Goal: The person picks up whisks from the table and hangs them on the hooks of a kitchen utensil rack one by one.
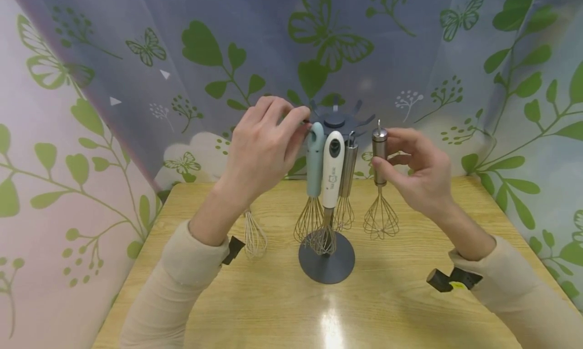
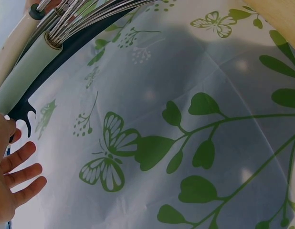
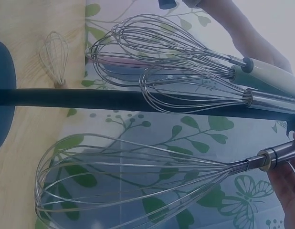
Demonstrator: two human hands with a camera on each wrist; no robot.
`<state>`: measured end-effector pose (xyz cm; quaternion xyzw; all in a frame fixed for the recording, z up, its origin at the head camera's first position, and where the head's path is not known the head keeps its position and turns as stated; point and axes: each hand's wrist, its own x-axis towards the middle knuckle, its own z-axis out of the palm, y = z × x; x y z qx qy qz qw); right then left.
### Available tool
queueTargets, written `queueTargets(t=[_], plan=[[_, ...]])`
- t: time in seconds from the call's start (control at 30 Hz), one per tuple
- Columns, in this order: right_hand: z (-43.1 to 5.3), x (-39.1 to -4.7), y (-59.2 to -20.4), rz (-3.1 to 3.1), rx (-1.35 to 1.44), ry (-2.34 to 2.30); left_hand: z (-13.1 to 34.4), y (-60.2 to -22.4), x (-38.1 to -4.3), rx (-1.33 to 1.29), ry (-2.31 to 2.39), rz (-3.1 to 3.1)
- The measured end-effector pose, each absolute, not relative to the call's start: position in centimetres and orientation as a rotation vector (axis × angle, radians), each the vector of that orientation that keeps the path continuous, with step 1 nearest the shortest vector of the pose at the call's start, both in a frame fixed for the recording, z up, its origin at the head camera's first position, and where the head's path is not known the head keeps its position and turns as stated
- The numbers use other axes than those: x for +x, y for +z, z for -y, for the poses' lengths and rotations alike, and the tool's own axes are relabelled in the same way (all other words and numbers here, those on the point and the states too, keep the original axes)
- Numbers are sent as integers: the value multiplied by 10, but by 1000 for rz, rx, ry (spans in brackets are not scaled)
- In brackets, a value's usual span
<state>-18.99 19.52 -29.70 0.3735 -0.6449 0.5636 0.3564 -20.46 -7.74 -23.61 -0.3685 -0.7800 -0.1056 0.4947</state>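
In the head view my left hand [image 1: 264, 136] is at the top of a dark whisk rack [image 1: 334, 119]. Its thumb and forefinger pinch the rack's rim beside the light blue-green handle of a whisk [image 1: 314, 167]; the other fingers are loosely extended in the left wrist view. My right hand [image 1: 423, 174] grips a steel-handled whisk [image 1: 380, 174] upright, wires down and apart from the rack. A white-handled whisk [image 1: 333, 172] and another steel-handled whisk [image 1: 348, 172] hang on the rack near the blue-green one.
The rack's round dark base [image 1: 327, 268] stands on a wooden table [image 1: 255, 308]. A small whisk [image 1: 254, 235] lies to the left, its handle end hidden behind my left arm. A patterned cloth [image 1: 401, 50] hangs behind the table.
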Motion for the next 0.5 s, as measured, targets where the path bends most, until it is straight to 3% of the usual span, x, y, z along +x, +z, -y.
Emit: queueTargets(t=[0.5], plan=[[-190,-191,-291,1630,942,1465,77,-236,-204,-892,-266,1901]])
